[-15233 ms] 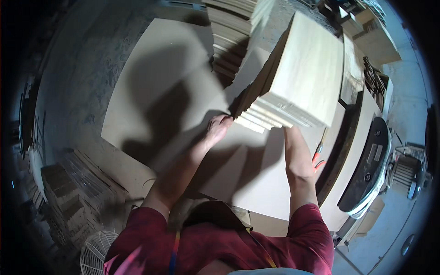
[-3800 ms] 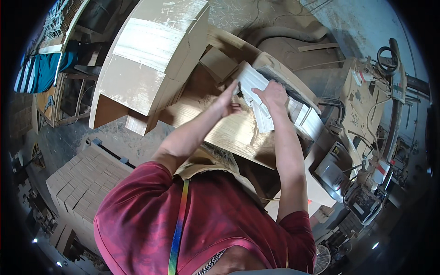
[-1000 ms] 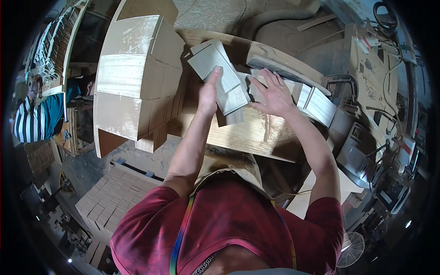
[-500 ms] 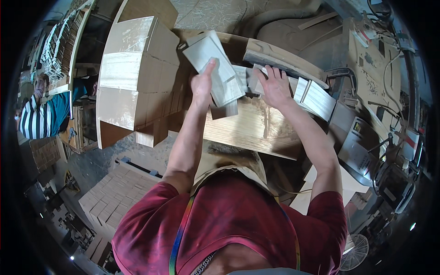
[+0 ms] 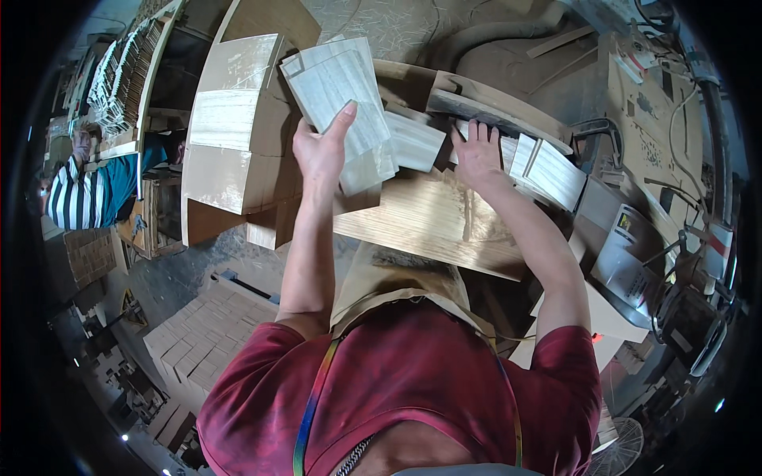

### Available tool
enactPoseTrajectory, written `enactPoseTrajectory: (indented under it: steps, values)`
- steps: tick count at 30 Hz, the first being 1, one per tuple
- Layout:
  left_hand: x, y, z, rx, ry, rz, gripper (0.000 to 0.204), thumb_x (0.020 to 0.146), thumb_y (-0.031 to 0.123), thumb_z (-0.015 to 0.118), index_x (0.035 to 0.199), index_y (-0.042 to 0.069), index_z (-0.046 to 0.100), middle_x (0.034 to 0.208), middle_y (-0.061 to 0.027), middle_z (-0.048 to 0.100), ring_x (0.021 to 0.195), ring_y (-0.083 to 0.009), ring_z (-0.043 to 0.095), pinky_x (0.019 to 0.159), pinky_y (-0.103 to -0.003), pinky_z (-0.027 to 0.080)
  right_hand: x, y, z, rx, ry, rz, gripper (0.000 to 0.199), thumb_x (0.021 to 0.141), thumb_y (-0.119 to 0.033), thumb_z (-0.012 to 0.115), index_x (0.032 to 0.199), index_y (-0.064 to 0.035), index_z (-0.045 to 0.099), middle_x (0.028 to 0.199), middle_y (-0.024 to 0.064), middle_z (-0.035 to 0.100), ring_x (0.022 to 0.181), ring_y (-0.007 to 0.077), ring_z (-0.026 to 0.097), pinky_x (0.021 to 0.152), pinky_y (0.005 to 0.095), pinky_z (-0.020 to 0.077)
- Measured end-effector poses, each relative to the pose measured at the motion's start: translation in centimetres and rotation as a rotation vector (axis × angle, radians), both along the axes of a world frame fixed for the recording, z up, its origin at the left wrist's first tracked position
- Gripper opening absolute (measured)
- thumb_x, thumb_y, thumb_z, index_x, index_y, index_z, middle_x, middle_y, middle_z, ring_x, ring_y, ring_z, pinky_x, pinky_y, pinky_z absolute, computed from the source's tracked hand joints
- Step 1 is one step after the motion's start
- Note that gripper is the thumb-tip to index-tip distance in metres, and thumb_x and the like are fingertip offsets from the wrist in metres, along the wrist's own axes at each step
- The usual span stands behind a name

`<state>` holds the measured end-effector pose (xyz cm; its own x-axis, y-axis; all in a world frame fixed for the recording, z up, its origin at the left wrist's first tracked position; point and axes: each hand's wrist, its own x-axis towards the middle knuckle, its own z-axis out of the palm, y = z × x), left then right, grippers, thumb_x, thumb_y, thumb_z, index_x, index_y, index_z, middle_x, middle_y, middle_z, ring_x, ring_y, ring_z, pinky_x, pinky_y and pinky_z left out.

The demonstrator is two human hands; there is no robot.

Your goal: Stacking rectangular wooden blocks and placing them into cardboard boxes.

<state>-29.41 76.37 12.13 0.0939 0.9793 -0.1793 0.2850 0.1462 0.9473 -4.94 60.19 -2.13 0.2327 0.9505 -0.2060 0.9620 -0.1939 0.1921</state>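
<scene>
While left hand [image 5: 321, 155] grips a fanned stack of pale boards [image 5: 341, 99] above the plank table [image 5: 429, 218], right hand [image 5: 479, 155] lies open, flat on more boards [image 5: 548, 170]. Probably stiff, light, slippery; best pinched across edges.

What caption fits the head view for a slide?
Left hand lifts a stack of pale wood boards while right hand rests on boards on the workbench.

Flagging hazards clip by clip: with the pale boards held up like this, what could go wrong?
1. The left hand holds a fanned stack of pale boards by one end; they might slide out.
2. The right hand lies flat among loose boards beside a grey machine part; fingers could be pinched.
</scene>
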Motion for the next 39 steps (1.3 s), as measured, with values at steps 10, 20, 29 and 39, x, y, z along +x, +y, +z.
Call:
enactPoseTrajectory:
  steps: [10,20,29,39]
  values:
    - [-3.8,-0.8,4.3,-0.161,-0.362,-0.255,0.052,0.099,0.025,0.079,0.135,-0.010,0.064,0.120,-0.0217,0.075,0.104,-0.0280,0.074,0.096,-0.038,0.056,1.3,-1.6,3.7,0.580,0.658,-0.048,0.054,0.092,-0.033,0.075,0.135,-0.0010,0.071,0.129,0.0223,0.068,0.110,0.0316,0.064,0.097,0.0419,0.0512]
    - [-3.3,-1.3,2.4,-0.358,-0.568,-0.364,0.058,0.104,0.029,0.070,0.148,-0.006,0.055,0.135,-0.0211,0.068,0.120,-0.0296,0.069,0.104,-0.042,0.050,-1.0,-9.8,15.8,0.115,1.791,-0.513,0.040,0.100,-0.017,0.073,0.133,0.0055,0.071,0.119,0.0142,0.071,0.100,0.0138,0.063,0.086,0.0282,0.0507]
    - [-1.2,-1.2,2.7,-0.580,-0.676,-0.278,0.057,0.109,0.034,0.063,0.150,-0.005,0.054,0.136,-0.0227,0.069,0.118,-0.0304,0.071,0.102,-0.044,0.056,-3.6,-15.2,16.0,0.775,1.291,-0.696,0.031,0.103,-0.007,0.066,0.131,0.0050,0.071,0.108,0.0084,0.075,0.091,0.0120,0.062,0.084,0.0256,0.0500]
    - [1.9,-4.6,1.3,-0.876,-0.536,-0.554,0.056,0.107,0.030,0.068,0.145,-0.008,0.057,0.131,-0.0216,0.072,0.111,-0.0281,0.074,0.097,-0.038,0.060,-10.4,-8.1,10.7,1.067,1.994,-0.801,0.041,0.107,-0.007,0.056,0.145,0.0091,0.060,0.127,0.0149,0.072,0.113,0.0173,0.064,0.098,0.0287,0.0506]
